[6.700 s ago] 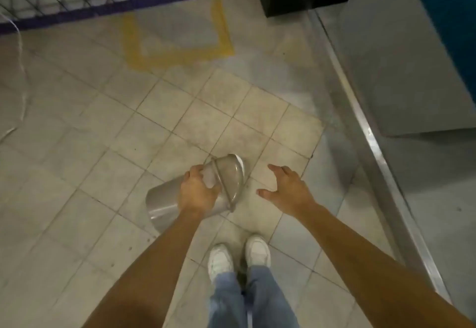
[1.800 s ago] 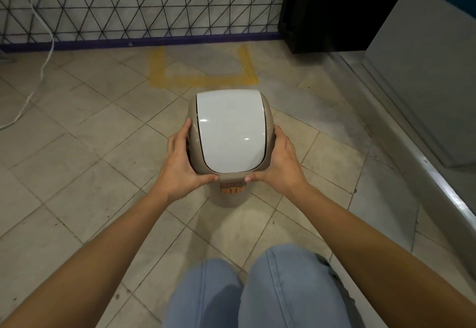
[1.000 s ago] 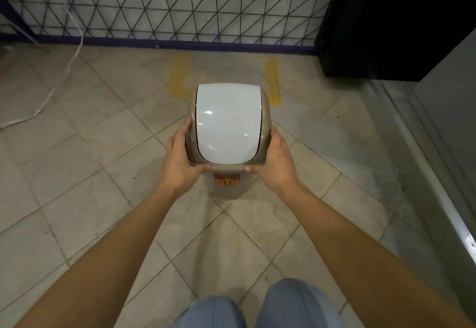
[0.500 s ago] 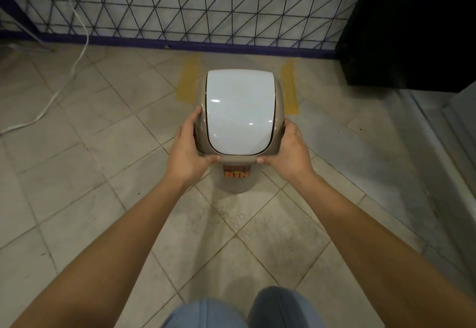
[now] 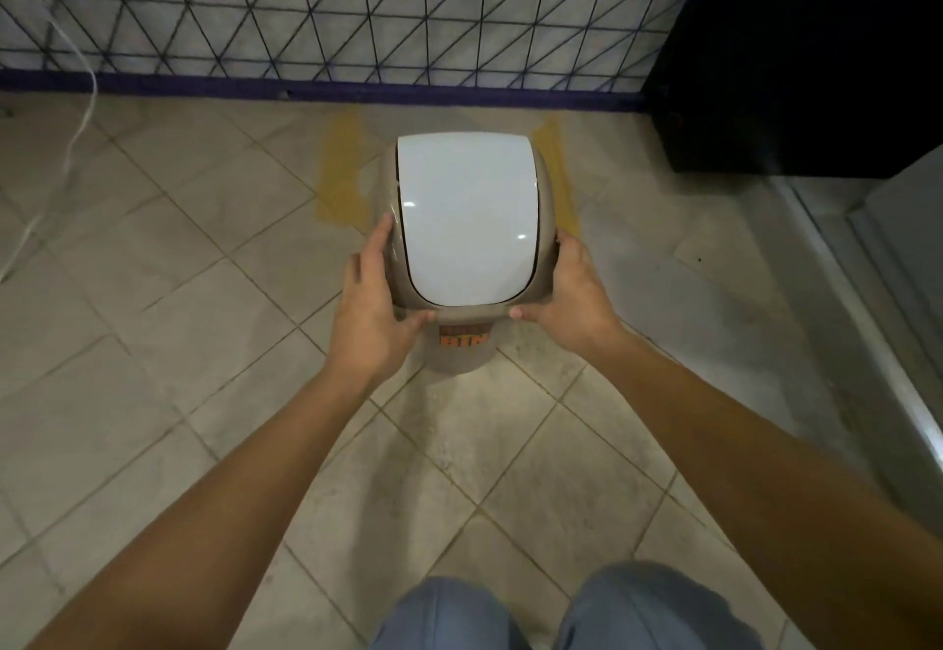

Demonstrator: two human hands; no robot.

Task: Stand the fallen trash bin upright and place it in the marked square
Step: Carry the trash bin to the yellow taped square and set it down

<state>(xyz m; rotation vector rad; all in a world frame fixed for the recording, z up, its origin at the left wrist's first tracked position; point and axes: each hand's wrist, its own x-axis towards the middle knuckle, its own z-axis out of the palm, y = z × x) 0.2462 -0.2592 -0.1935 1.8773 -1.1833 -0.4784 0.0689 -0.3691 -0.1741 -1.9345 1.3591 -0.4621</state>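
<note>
I hold the trash bin (image 5: 467, 261) upright between both hands, its long axis running straight down toward the floor (image 5: 153, 343), so I look onto its white swing lid (image 5: 467, 216) from above. My left hand (image 5: 375, 313) wraps the lid collar on its left side and my right hand (image 5: 574, 300) wraps it on the right, each grip closed on the bin with the thumb tips meeting the front lip just above the orange label (image 5: 464, 338). The load sits evenly between the two, neither hand nearer than the other.

What counts for the coming move is the marked square (image 5: 339, 175) of yellow tape. It lies ahead of the bin, on the side away from me, against the purple skirting (image 5: 357, 91) of the wall. The bin's lid covers the middle of it, with one tape arm showing to the bin's left and another to its right. The front tape line is hidden beneath the bin, so I cannot tell whether the base has crossed it. I cannot tell either whether the base touches the floor. I judge the bin needs a little more forward travel, kept centred between those two arms, then a straight lowering.

Compared with half a second ago, the bin has moved on toward the wall: the two tape arms, then clear beyond its lid, now flank it. The grip itself is unchanged.
</note>
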